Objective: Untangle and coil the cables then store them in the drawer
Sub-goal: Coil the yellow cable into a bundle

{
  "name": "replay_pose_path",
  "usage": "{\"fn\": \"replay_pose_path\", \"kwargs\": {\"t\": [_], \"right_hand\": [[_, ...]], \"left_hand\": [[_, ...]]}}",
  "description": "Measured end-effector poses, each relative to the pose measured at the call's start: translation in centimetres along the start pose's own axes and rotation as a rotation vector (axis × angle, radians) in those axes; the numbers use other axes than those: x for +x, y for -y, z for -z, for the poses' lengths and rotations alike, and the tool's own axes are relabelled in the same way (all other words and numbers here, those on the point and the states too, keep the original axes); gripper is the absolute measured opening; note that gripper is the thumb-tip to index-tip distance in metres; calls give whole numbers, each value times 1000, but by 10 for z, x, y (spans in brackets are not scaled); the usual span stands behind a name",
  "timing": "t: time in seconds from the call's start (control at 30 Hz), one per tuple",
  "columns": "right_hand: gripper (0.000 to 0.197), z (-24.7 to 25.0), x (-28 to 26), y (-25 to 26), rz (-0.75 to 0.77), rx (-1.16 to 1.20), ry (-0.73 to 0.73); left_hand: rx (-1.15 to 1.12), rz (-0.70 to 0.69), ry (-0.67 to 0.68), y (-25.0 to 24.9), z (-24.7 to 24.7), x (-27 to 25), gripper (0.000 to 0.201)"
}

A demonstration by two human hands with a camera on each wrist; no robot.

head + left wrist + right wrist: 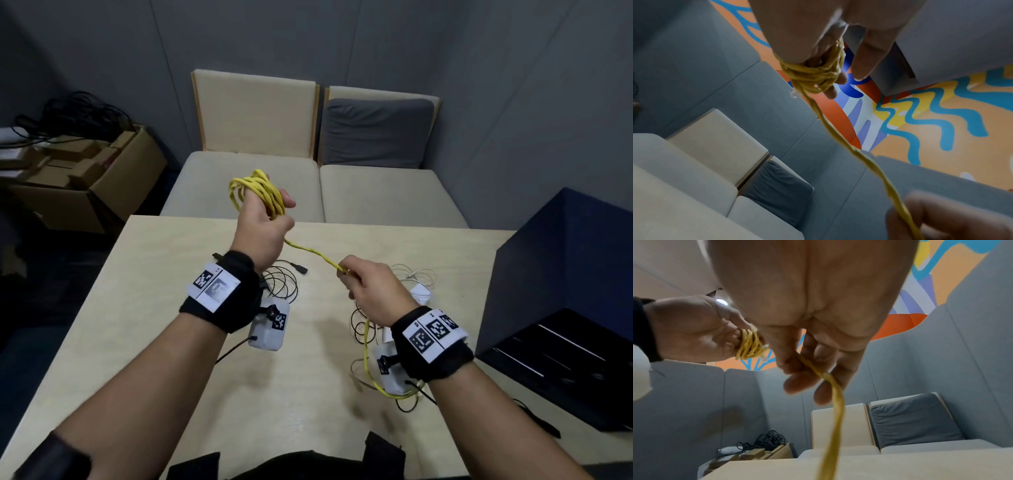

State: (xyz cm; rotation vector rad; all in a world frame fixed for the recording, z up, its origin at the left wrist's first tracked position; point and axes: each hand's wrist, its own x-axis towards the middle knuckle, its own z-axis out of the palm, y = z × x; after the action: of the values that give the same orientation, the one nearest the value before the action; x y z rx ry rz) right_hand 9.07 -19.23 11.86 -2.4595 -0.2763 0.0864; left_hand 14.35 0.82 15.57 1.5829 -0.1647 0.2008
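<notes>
A: Head view. The left hand (pixel 262 219), raised above the pale wooden worktop (pixel 144 308), carries the yellow round network cable (pixel 260 192) wound in several loops around its fingers. From the coil one strand runs down to the right hand (pixel 368 287), which pinches it between thumb and fingertips. The slack drops behind that wrist onto the worktop, beside a loose black thin cable (pixel 284 282) and a white thin cable with a white charger block (pixel 419 291).

B: Wrist views. The left wrist camera shows a clear plastic plug (pixel 794 94) hanging at the coil's edge, hidden in the head view. Only the head view shows the dark blue drawer cabinet (pixel 565 308) at the right, its front open.
</notes>
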Motion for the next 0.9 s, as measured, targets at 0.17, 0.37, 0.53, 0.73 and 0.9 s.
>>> {"fn": "replay_pose_path", "kwargs": {"t": [0.17,0.37,0.53,0.73,0.9], "right_hand": [[22,1,4,-3,202,-24,-316],[27,13,12,0,371,-71,-482],[30,13,15,-4,359,-48,-447],[23,0,6,2,196,41,-180],[29,-9,-10,10,55,181,114]], "left_hand": [[351,73,56,10,1,0,23],[648,110,504,18,-5,-8,55],[380,274,740,9,-9,-22,53],[-103,372,662,-8,-1,-18,40],[-153,417,508,0,8,-13,43]]}}
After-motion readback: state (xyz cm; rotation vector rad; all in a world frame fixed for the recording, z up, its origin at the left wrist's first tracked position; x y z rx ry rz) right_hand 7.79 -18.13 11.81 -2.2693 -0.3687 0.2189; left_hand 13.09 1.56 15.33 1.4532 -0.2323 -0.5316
